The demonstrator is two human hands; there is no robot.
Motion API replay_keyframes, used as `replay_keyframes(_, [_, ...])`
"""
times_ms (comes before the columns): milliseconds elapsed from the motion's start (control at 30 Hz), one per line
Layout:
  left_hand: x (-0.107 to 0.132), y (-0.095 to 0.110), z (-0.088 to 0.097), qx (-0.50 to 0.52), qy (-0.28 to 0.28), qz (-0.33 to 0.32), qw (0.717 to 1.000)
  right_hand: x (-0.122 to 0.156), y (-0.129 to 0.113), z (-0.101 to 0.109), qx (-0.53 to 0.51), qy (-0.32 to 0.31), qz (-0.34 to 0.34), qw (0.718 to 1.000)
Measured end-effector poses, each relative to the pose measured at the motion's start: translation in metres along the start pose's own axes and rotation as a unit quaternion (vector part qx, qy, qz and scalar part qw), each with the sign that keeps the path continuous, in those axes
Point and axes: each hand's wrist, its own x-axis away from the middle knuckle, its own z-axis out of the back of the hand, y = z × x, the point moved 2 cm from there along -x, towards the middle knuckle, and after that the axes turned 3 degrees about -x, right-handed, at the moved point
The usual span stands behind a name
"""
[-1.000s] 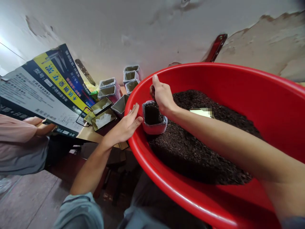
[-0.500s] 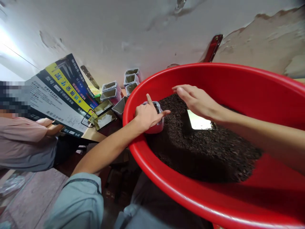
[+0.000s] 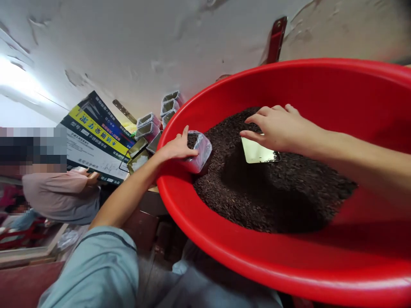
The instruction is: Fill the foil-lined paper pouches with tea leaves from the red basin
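Observation:
A big red basin [image 3: 244, 252] holds a heap of dark loose material [image 3: 257, 192]. At its left inner rim my left hand [image 3: 176, 147] grips a small clear plastic bag [image 3: 199, 152], filled with the dark material and tilted. My right hand [image 3: 279, 128] hovers over the heap with fingers curved downward, its fingertips touching a flat shiny metal piece [image 3: 258, 153] that lies half sunk in the heap. Nothing shows inside that hand.
Beyond the basin's left rim stand several small grey lined containers [image 3: 149, 126] and shiny trays [image 3: 138, 149] on a table. A printed board [image 3: 96, 141] leans at left, held by another person in a pink top [image 3: 61, 196]. A white wall rises behind.
My left hand has closed on the bag and tipped it. My right hand left the bag, crossed to the right and came down on the metal piece. The view has shifted downward.

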Motion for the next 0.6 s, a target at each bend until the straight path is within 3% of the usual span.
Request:
replay_keyframes(167, [-0.030, 0.001, 0.002, -0.045, -0.007, -0.264, 0.963, 0.007, -0.012, 0.000, -0.009, -0.010, 0.033, 0.999])
replay_keyframes(300, [-0.051, -0.009, 0.008, -0.044, -0.029, -0.359, 0.932, 0.012, -0.012, 0.004, -0.047, -0.042, 0.006, 0.998])
replay_keyframes(367, [-0.052, -0.017, 0.010, -0.006, -0.010, -0.344, 0.939, 0.012, -0.016, 0.008, -0.100, -0.055, -0.027, 0.993])
replay_keyframes(467, [-0.047, -0.033, 0.008, 0.155, 0.012, -0.208, 0.966, 0.007, -0.033, 0.002, -0.233, -0.081, -0.129, 0.960])
replay_keyframes(533, [-0.043, -0.039, -0.002, 0.292, -0.069, -0.122, 0.946, -0.001, -0.050, -0.013, -0.353, -0.122, -0.238, 0.896])
replay_keyframes(600, [-0.040, -0.039, -0.016, 0.397, -0.198, -0.073, 0.893, -0.010, -0.070, -0.034, -0.459, -0.163, -0.341, 0.804])
